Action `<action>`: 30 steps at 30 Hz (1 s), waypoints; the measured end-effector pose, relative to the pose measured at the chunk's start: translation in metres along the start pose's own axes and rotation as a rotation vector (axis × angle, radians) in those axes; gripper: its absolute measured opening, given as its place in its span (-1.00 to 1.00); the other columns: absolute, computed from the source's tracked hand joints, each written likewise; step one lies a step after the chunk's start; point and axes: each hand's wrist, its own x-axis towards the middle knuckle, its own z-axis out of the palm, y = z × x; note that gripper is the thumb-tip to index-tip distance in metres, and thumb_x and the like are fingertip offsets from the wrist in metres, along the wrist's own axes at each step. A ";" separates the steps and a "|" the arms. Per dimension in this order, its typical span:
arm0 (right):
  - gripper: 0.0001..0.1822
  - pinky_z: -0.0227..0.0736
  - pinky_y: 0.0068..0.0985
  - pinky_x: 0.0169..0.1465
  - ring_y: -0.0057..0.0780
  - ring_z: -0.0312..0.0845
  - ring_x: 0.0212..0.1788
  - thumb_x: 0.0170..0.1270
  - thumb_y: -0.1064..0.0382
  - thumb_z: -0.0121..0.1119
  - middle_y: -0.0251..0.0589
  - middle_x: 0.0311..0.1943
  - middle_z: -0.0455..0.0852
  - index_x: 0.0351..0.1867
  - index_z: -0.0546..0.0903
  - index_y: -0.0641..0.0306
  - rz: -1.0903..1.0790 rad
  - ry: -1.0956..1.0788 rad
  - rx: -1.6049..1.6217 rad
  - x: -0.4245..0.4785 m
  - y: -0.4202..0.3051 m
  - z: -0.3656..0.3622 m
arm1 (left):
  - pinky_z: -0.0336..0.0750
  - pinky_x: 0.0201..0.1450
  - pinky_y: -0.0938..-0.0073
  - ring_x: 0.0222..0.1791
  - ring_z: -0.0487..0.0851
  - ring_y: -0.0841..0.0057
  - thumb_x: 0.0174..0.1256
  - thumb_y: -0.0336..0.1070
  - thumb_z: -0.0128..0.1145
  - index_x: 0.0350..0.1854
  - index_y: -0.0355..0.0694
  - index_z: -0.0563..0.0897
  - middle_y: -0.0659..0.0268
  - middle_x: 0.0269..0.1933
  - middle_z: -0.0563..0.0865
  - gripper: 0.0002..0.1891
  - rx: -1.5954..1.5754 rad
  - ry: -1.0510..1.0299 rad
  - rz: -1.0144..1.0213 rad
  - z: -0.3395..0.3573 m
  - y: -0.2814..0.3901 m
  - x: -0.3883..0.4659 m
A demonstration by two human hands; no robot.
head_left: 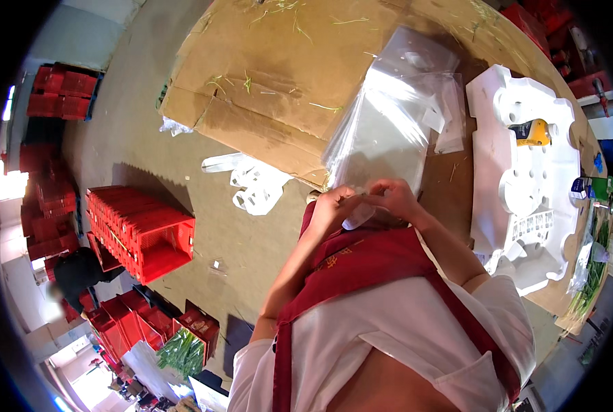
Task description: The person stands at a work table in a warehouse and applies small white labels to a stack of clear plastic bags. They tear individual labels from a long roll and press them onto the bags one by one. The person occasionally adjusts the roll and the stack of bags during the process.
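Observation:
My left hand (333,207) and my right hand (398,200) meet in front of my dark red apron, fingertips pinched together. Between them is a small translucent plastic piece (359,216), which hangs below the fingers; its exact kind is unclear. Just beyond my hands, a stack of clear plastic bags (383,129) lies fanned out on the cardboard-covered table (265,46), with bright glare across it.
To the right stands a white foam tray (484,170) holding a yellow bottle (535,132) and a label sheet (533,225). Stacked red crates (131,226) and a white plastic bag (257,188) are on the floor at left. A person (80,275) bends near more crates; leafy greens (183,354) fill one.

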 end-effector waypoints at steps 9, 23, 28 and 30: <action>-0.71 0.30 -0.55 -0.14 -0.58 0.45 -0.48 0.05 0.18 0.23 -0.37 -0.57 0.59 -0.20 0.52 0.20 -0.078 0.441 -0.819 0.025 0.040 -0.043 | 0.40 -0.46 0.42 -0.56 0.51 0.44 0.14 -0.29 0.11 -0.39 -0.25 0.51 0.11 -0.56 0.54 -0.86 0.273 0.070 0.028 -0.011 -0.007 0.009; -0.68 0.37 -0.56 -0.36 -0.53 0.50 -0.47 -0.08 0.13 0.33 -0.30 -0.53 0.60 -0.30 0.58 0.24 -0.025 0.332 -0.338 0.031 0.050 -0.052 | 0.41 -0.42 0.46 -0.50 0.52 0.44 0.19 -0.25 0.04 -0.36 -0.23 0.52 0.19 -0.52 0.57 -0.85 0.291 -0.002 0.003 0.003 -0.008 0.026; -0.54 0.32 -0.28 -0.20 -0.22 0.49 -0.32 -0.17 -0.05 0.30 -0.23 -0.38 0.57 -0.23 0.51 0.10 -0.282 0.492 -0.808 0.038 0.046 -0.063 | 0.38 -0.45 0.58 -0.54 0.43 0.67 0.19 -0.31 0.06 -0.42 -0.24 0.50 0.32 -0.56 0.54 -0.88 0.138 0.096 0.192 -0.001 0.002 0.023; -0.61 0.30 -0.35 -0.17 -0.25 0.48 -0.30 -0.14 -0.04 0.27 -0.26 -0.34 0.56 -0.27 0.55 0.05 -0.359 0.357 -0.794 0.025 0.037 -0.064 | 0.41 -0.46 0.49 -0.55 0.49 0.50 0.13 -0.32 0.06 -0.42 -0.26 0.49 0.23 -0.56 0.54 -0.89 0.124 0.062 0.129 -0.005 -0.004 0.024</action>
